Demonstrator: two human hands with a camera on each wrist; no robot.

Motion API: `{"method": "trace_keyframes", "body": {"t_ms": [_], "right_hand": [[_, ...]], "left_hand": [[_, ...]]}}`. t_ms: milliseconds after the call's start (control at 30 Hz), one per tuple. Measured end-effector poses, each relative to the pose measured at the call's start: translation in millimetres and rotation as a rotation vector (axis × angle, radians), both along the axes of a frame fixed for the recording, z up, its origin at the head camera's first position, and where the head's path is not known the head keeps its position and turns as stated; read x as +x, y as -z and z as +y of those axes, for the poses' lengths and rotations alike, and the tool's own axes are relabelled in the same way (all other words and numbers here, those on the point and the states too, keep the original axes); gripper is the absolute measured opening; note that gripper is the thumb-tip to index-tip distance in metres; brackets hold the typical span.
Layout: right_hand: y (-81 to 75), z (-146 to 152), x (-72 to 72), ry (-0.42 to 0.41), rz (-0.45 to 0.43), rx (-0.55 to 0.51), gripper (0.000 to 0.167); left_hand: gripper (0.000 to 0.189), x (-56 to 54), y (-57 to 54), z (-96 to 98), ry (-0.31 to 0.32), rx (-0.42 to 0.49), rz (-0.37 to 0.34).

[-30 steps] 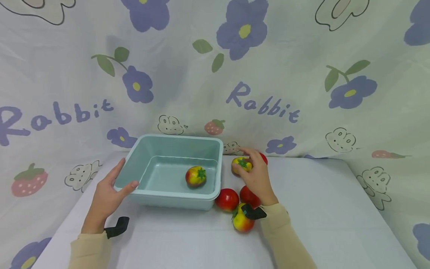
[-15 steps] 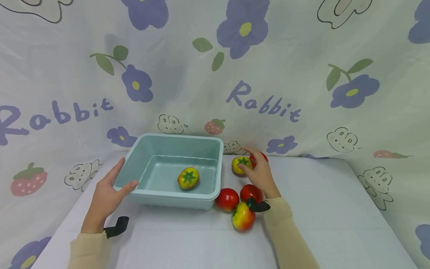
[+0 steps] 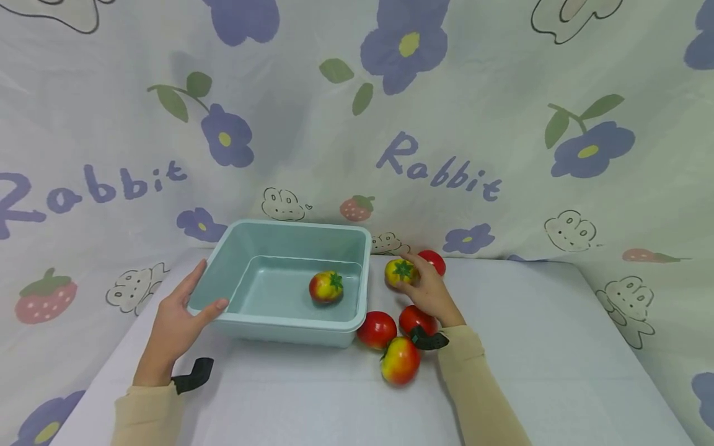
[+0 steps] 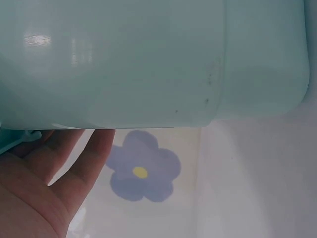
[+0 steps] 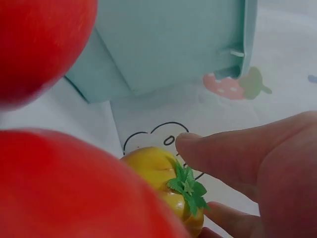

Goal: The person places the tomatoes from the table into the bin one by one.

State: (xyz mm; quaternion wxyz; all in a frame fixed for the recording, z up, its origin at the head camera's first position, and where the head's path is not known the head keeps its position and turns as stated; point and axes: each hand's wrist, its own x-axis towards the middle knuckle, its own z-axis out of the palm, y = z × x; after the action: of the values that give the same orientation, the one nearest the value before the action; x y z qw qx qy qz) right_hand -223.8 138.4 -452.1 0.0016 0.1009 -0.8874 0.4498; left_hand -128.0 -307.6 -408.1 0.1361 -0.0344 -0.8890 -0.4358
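In the head view a pale teal plastic bin (image 3: 292, 322) stands left of centre. A yellow-and-red tomato (image 3: 326, 287) with a green star-shaped top lies inside, toward its right end. My left hand (image 3: 177, 328) holds the bin's left front corner, thumb on the front rim and fingers along the left side. Right of the bin, my right hand (image 3: 429, 290) has its thumb and fingers around another yellow tomato (image 3: 399, 272). From the right wrist, its green leafy top (image 5: 188, 188) faces the palm, thumb tip close at its upper side.
A red round fruit (image 3: 432, 262) lies behind my right hand. Two more, a red fruit (image 3: 377, 330) and a second red fruit (image 3: 415, 319), sit by the bin's right front corner. In front of them is a yellow-red tomato (image 3: 400, 360). A printed cloth (image 3: 312, 136) hangs behind the white table (image 3: 301, 396).
The tomato in the bin has rolled left, then back right. My right fingers have drawn in toward the yellow tomato, leaving the rear red fruit more visible. My left hand stays at the bin.
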Motion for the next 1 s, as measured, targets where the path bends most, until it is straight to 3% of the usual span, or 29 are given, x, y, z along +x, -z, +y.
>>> {"method": "trace_keyframes", "body": {"t_ms": [233, 533, 1000], "right_hand": [[1.8, 0.9, 1.6, -0.005, -0.004, 0.035, 0.063], [4.7, -4.9, 1.5, 0.006, -0.01, 0.134, 0.062], [3.2, -10.0, 3.3, 0.051, -0.057, 0.131, 0.066]], "left_hand": [[0.087, -4.2, -3.3, 2.2, 0.012, 0.007, -0.015], [0.085, -2.5, 1.0, 1.1, 0.007, -0.014, -0.003], [0.085, -1.3, 1.2, -0.1, -0.017, -0.036, -0.009]]}}
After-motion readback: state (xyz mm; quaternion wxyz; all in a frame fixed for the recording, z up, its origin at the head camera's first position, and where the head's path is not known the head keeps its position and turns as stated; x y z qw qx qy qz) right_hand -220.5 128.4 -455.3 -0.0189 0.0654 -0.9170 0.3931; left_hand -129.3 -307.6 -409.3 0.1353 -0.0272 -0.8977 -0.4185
